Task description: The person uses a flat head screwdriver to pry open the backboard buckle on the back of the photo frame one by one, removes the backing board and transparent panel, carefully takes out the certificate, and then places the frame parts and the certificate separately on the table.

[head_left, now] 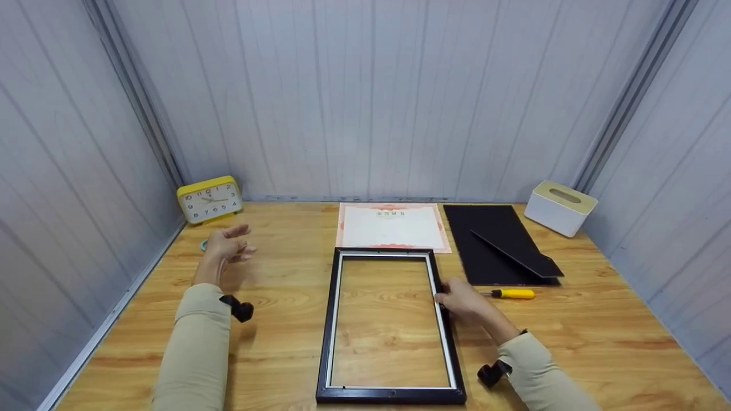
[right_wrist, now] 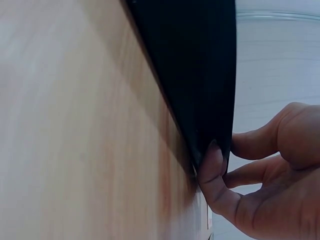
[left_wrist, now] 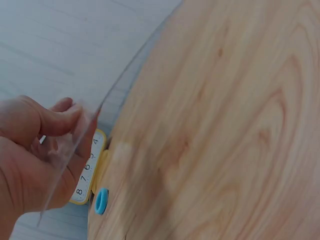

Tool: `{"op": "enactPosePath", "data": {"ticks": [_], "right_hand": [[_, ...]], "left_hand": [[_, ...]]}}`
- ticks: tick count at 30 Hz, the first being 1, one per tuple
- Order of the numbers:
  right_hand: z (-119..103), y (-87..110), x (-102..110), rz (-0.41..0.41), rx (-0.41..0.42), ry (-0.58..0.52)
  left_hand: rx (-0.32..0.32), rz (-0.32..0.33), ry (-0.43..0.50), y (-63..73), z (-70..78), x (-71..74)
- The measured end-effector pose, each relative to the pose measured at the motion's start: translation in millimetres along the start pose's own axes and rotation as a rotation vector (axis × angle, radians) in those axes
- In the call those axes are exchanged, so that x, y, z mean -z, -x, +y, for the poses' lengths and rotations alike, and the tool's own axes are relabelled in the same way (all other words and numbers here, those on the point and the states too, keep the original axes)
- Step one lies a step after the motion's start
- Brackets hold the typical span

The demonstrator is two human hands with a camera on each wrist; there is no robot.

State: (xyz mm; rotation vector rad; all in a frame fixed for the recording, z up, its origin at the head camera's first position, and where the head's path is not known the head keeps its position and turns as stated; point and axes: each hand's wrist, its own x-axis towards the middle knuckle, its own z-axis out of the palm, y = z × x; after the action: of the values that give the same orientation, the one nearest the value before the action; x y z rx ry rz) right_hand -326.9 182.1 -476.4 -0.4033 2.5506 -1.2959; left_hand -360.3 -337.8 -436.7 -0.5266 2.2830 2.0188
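Note:
A black picture frame (head_left: 365,395) with a silver inner edge lies on the wooden table, its opening showing bare wood. My right hand (head_left: 465,299) grips the right side bar, thumb on one face and fingers curled round it. That bar fills much of the right wrist view as a dark strip (right_wrist: 195,65). At the left my left hand (head_left: 227,245) is raised over the table. In the left wrist view, thumb and fingers pinch a thin clear sheet (left_wrist: 107,95), which bends away from the hand. The sheet hardly shows in the head view.
A red-bordered certificate (head_left: 394,228) lies behind the frame. Right of it is a black backing board (head_left: 465,245) with a raised stand leg (head_left: 514,255). A yellow-handled screwdriver (head_left: 514,294), a tissue box (head_left: 562,211), a yellow clock (head_left: 210,201) and a turquoise ring (left_wrist: 101,201) stand or lie around.

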Motion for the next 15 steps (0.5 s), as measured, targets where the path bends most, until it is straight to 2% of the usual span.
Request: {"op": "enactPosePath", "data": {"ticks": [2,5,10,12,13,15], "right_hand": [[0,0.3,-1,0.006,0.006,0.019],[0,0.4,-2,0.007,0.019,0.027],[0,0.5,-1,0.002,0.023,0.035],[0,0.8,0,-0.003,0.028,0.045],[0,1.1,0,-0.004,0.029,0.048],[0,1.4,0,-0.005,0.029,0.056]], "left_hand": [[0.010,0.029,-0.062,-1.1,-6.0,-0.7],[-0.013,0.071,-0.162,-0.8,-14.8,-4.2],[-0.132,0.135,-0.497,-0.4,-26.9,-15.2],[-0.178,0.117,-0.629,-0.6,-29.3,-18.9],[-0.197,0.086,-0.685,-0.5,-29.9,-20.3],[-0.200,-0.001,-0.727,-0.8,-29.8,-22.7]]}}
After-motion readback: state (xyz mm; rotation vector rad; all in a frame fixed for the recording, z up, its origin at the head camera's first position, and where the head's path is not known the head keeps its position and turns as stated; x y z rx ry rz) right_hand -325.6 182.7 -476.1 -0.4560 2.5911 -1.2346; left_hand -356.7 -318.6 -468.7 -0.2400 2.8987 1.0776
